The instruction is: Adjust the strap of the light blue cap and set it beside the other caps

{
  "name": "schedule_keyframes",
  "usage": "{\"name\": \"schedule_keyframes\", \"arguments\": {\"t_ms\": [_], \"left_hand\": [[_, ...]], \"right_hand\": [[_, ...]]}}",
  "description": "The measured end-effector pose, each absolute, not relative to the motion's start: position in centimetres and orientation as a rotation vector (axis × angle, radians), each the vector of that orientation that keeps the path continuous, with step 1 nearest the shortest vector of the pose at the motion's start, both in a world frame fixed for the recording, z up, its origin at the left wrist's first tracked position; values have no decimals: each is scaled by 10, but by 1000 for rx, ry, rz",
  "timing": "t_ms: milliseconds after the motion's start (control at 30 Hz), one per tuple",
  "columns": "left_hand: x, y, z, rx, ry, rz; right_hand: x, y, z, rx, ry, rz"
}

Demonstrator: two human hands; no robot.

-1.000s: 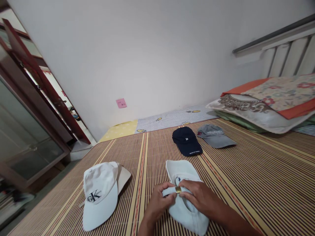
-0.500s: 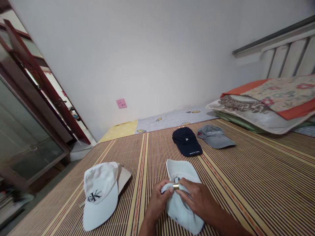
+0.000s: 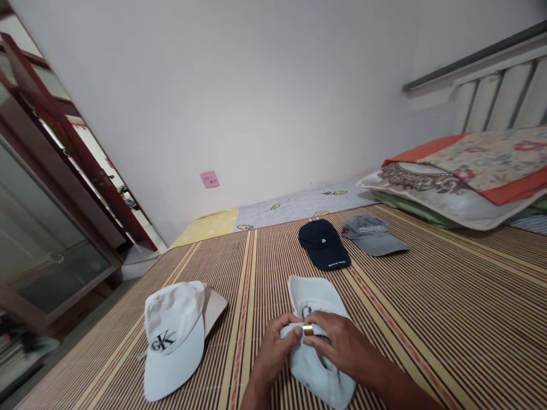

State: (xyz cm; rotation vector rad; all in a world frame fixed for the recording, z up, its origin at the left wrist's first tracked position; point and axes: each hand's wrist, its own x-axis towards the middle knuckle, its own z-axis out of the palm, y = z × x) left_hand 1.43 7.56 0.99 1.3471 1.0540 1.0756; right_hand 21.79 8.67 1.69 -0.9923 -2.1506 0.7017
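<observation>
A pale, nearly white baseball cap [image 3: 321, 291] lies on the striped mat, its brim pointing away from me. Its back strap with a gold metal buckle [image 3: 307, 329] faces me. My left hand [image 3: 276, 347] pinches the strap just left of the buckle. From the right, my right hand [image 3: 337, 341] grips the strap beside the buckle, fingers closed. Part of the cap's crown is hidden under my hands. To the left sits a white cap with black CK letters [image 3: 175, 339], a beige cap brim [image 3: 216, 307] showing behind it.
Beyond my hands lie a navy cap [image 3: 323, 245] and a grey cap [image 3: 375, 236]. A striped mat [image 3: 239, 319] covers the bed. Pillows with a floral cover [image 3: 482, 165] are stacked at the right. A pink note [image 3: 209, 179] is on the wall.
The buckle has shifted slightly down and to the right between my fingers. Both hands keep their hold on the strap, and the other caps lie where they were.
</observation>
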Motion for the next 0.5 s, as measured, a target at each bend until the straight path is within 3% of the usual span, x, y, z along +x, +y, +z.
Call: {"name": "schedule_keyframes", "arguments": {"t_ms": [267, 500], "left_hand": [[7, 78, 10, 1305, 1060, 1110], [7, 76, 16, 1354, 1033, 1124]], "right_hand": [[269, 110, 20, -720, -1954, 1579], [287, 113, 24, -612, -1761, 1664]]}}
